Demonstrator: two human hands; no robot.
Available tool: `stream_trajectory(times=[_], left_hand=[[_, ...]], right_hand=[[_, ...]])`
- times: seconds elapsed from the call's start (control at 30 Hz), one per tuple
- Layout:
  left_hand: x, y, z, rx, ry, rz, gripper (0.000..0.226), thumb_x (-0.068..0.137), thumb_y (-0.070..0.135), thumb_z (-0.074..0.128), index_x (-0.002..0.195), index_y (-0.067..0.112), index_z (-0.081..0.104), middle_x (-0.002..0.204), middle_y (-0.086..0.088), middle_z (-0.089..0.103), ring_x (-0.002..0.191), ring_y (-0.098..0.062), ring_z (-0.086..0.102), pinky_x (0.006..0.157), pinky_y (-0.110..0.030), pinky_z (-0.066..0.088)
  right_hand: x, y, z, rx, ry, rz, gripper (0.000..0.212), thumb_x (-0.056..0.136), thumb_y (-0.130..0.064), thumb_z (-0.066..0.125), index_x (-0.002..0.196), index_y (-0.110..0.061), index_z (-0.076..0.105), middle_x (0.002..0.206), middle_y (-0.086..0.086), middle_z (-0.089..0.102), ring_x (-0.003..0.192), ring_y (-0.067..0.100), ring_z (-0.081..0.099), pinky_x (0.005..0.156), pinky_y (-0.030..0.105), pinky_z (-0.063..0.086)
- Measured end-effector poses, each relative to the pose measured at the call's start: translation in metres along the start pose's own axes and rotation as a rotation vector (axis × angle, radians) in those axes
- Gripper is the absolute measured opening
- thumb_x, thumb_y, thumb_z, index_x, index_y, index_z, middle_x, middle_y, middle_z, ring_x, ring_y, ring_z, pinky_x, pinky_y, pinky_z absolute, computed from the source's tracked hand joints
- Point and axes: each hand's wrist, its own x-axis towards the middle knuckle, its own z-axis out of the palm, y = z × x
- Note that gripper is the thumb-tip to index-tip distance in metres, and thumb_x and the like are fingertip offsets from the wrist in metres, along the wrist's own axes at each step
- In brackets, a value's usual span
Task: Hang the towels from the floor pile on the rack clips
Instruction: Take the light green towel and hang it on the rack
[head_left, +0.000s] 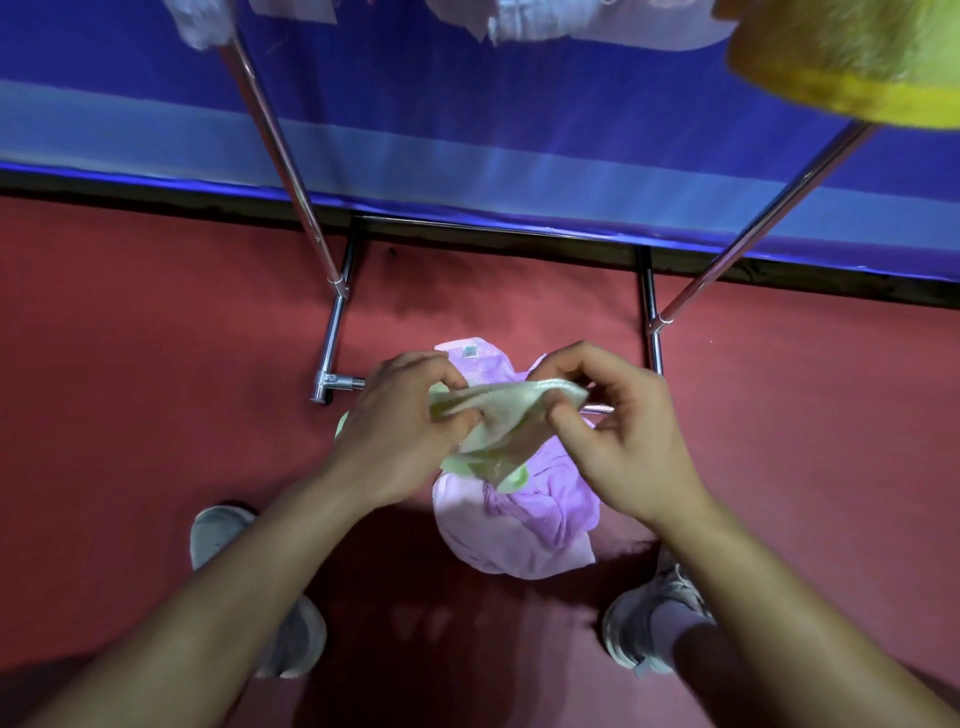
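Pale green terry cloth is bunched between two bare hands as a person stands over a floor pile. The left hand (410, 426) has its fingers curled round one end of the pale green towel (511, 415). The right hand (623, 431) pinches the other end between thumb and forefinger, the remaining fingers loosely bent. The towel is off the floor, creased and partly folded, held above the lilac towels (524, 525) heaped on the red carpet (156, 389) between the person's grey shoes (218, 535).

The chrome rack (283, 150) stands just beyond the pile, its two uprights slanting toward the top of the frame in front of a blue backdrop (467, 130). A yellow towel (841, 57) hangs at upper right and paler cloths (519, 21) along the top edge, so part of the job looks done. The clips themselves are out of view.

The step in hand appears to be the sorting-out of one towel — finding its edge or corners before it goes up. The next move would call for spreading the cloth flat between the hands, raising it to the rail and feeding an edge into a free clip. One hand will likely have to let go to work the clip — a moment when the towel could slip.
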Motion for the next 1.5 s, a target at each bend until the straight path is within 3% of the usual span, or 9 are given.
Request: stream_trajectory(times=[0.1, 0.17, 0.33, 0.53, 0.77, 1.03, 1.23, 1.37, 1.5], left_hand=[[0.0, 0.0, -0.005, -0.13, 0.012, -0.031, 0.015, 0.084, 0.032, 0.078, 0.083, 0.025, 0.065, 0.082, 0.013, 0.07, 0.074, -0.005, 0.062, 0.07, -0.031, 0.047], [0.0, 0.002, -0.009, -0.233, -0.009, -0.056, 0.02, 0.081, 0.033, 0.081, 0.082, 0.023, 0.065, 0.07, 0.009, 0.069, 0.06, -0.004, 0.055, 0.062, -0.029, 0.043], [0.004, 0.007, -0.014, -0.594, -0.015, -0.086, 0.027, 0.067, 0.037, 0.087, 0.083, 0.024, 0.068, 0.096, -0.02, 0.074, 0.076, -0.019, 0.061, 0.069, -0.041, 0.051], [0.007, 0.009, -0.012, -0.585, 0.171, -0.065, 0.007, 0.086, 0.018, 0.078, 0.085, 0.02, 0.071, 0.075, 0.001, 0.071, 0.068, -0.011, 0.062, 0.063, -0.026, 0.049], [0.01, 0.006, -0.015, -0.497, 0.282, 0.024, 0.012, 0.08, 0.024, 0.082, 0.081, 0.028, 0.071, 0.078, -0.006, 0.075, 0.071, -0.027, 0.07, 0.07, -0.051, 0.059], [-0.001, 0.021, -0.026, -0.484, 0.3, 0.118, 0.015, 0.083, 0.01, 0.08, 0.083, 0.021, 0.07, 0.075, 0.003, 0.072, 0.068, -0.01, 0.063, 0.067, -0.034, 0.054], [-0.022, 0.032, -0.039, -0.52, 0.374, 0.109, 0.011, 0.082, 0.016, 0.08, 0.085, 0.023, 0.072, 0.082, 0.003, 0.075, 0.077, -0.017, 0.07, 0.074, -0.041, 0.057], [-0.039, 0.065, -0.07, -0.491, 0.418, 0.139, 0.011, 0.083, 0.014, 0.08, 0.085, 0.021, 0.072, 0.08, 0.002, 0.074, 0.071, -0.009, 0.065, 0.071, -0.031, 0.053], [-0.055, 0.11, -0.118, -0.429, 0.485, 0.269, 0.012, 0.084, 0.017, 0.079, 0.083, 0.025, 0.071, 0.077, 0.009, 0.072, 0.068, -0.002, 0.063, 0.069, -0.024, 0.051]], right_hand=[[0.005, 0.005, -0.009, -0.013, 0.069, 0.039, 0.021, 0.082, -0.001, 0.056, 0.09, -0.015, 0.069, 0.083, -0.006, 0.071, 0.074, 0.017, 0.065, 0.069, 0.035, 0.054], [0.007, 0.009, -0.014, -0.032, 0.109, 0.06, 0.021, 0.087, -0.001, 0.057, 0.094, -0.016, 0.07, 0.087, -0.01, 0.072, 0.077, 0.011, 0.066, 0.068, 0.025, 0.053], [0.01, 0.018, -0.018, -0.054, 0.203, 0.118, 0.024, 0.093, 0.001, 0.058, 0.104, -0.016, 0.071, 0.093, -0.013, 0.071, 0.077, 0.003, 0.062, 0.068, 0.01, 0.045], [0.017, 0.02, -0.015, -0.003, 0.234, 0.196, 0.025, 0.087, 0.002, 0.059, 0.092, -0.02, 0.071, 0.086, -0.006, 0.074, 0.075, 0.01, 0.066, 0.068, 0.021, 0.051], [0.021, 0.022, -0.018, -0.026, 0.16, 0.191, 0.018, 0.09, -0.002, 0.062, 0.095, -0.016, 0.072, 0.088, -0.004, 0.075, 0.078, 0.017, 0.068, 0.072, 0.027, 0.054], [0.016, 0.004, -0.016, -0.041, 0.22, 0.129, 0.013, 0.091, -0.005, 0.064, 0.094, -0.016, 0.071, 0.081, -0.008, 0.071, 0.072, 0.006, 0.063, 0.069, 0.02, 0.05], [-0.013, -0.024, -0.011, -0.048, 0.277, 0.094, 0.02, 0.091, -0.006, 0.064, 0.088, -0.025, 0.067, 0.076, -0.017, 0.067, 0.065, 0.001, 0.058, 0.064, 0.019, 0.048], [-0.013, -0.07, -0.03, -0.102, 0.274, 0.037, 0.013, 0.09, -0.016, 0.063, 0.093, -0.027, 0.069, 0.082, -0.016, 0.071, 0.068, 0.01, 0.065, 0.069, 0.037, 0.056], [-0.003, -0.129, -0.065, -0.18, 0.31, -0.084, 0.011, 0.089, -0.022, 0.063, 0.097, -0.024, 0.071, 0.083, -0.011, 0.072, 0.072, 0.005, 0.064, 0.074, 0.039, 0.054]])
